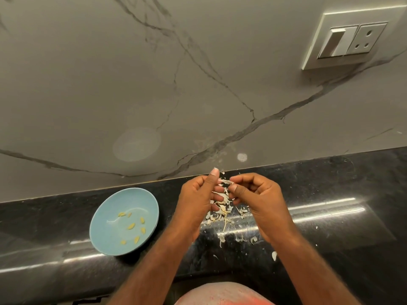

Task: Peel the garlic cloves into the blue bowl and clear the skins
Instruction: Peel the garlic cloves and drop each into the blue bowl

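- The left hand (197,201), in the middle of the frame, has its fingers curled and its thumb raised, and it pinches a garlic clove (225,182) at the fingertips.
- The right hand (262,201), just right of it, is also curled. Its thumb and forefinger pinch the pale skin of the same clove, which is mostly hidden between the two hands.
- Loose skins (221,213) lie in a heap on the black counter (330,194) directly below the hands, with smaller flakes scattered toward the lower right.
- The blue bowl (103,230) sits on the counter at lower left, apart from the left hand.
- Several yellowish peeled cloves (131,226) lie spread across the bowl's floor.
- A grey veined marble wall (110,84) fills the upper frame, with a switch and socket plate (352,40) at upper right.
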### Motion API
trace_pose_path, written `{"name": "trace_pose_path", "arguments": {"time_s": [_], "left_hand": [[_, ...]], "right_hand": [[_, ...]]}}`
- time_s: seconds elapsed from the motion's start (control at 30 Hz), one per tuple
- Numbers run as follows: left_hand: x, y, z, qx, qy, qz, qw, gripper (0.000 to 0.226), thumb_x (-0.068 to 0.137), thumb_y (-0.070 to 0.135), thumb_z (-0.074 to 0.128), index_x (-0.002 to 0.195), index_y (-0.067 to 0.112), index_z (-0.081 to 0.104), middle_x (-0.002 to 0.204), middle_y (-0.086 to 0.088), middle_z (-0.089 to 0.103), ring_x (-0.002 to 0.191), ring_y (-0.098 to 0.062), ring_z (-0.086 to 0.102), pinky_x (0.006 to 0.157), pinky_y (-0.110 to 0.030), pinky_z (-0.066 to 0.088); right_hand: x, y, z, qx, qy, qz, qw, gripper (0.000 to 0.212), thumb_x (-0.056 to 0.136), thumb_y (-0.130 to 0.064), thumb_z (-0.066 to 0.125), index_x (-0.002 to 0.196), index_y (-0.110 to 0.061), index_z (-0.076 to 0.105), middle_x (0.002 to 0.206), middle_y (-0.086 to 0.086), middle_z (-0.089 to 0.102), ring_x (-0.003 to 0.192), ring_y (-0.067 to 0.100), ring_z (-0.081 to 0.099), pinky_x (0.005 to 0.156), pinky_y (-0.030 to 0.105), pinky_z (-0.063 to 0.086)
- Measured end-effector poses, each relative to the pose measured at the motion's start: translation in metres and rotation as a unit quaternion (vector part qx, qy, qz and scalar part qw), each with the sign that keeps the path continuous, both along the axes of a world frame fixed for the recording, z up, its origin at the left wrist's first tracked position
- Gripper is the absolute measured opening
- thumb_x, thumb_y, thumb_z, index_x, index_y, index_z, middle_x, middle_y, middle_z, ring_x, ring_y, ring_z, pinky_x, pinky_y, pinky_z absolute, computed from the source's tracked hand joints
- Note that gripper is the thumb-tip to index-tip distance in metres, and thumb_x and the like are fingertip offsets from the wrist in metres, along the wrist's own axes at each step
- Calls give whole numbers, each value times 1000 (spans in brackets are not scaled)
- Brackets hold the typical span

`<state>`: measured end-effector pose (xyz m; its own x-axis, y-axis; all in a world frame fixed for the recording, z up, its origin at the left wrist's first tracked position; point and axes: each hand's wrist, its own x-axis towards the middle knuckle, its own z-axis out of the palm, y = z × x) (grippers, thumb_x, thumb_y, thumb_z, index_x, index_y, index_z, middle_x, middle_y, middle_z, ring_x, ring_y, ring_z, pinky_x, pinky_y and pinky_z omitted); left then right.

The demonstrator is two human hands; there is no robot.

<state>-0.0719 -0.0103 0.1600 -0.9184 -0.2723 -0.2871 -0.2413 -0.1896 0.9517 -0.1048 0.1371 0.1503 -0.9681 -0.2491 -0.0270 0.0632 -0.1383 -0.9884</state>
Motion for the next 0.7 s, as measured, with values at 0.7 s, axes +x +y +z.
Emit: {"name": "trace_pose_path", "arguments": {"time_s": [0.7], "left_hand": [[3, 0, -19, -136, -8, -64, 989, 9, 85, 15, 74, 85, 6, 71, 72, -8, 72, 63, -13, 65, 61, -22, 54]], "right_hand": [[5, 0, -17, 145, 10, 29, 989, 10, 89, -8, 72, 91, -17, 74, 80, -2, 75, 73, 10, 69, 71, 25, 58]]}}
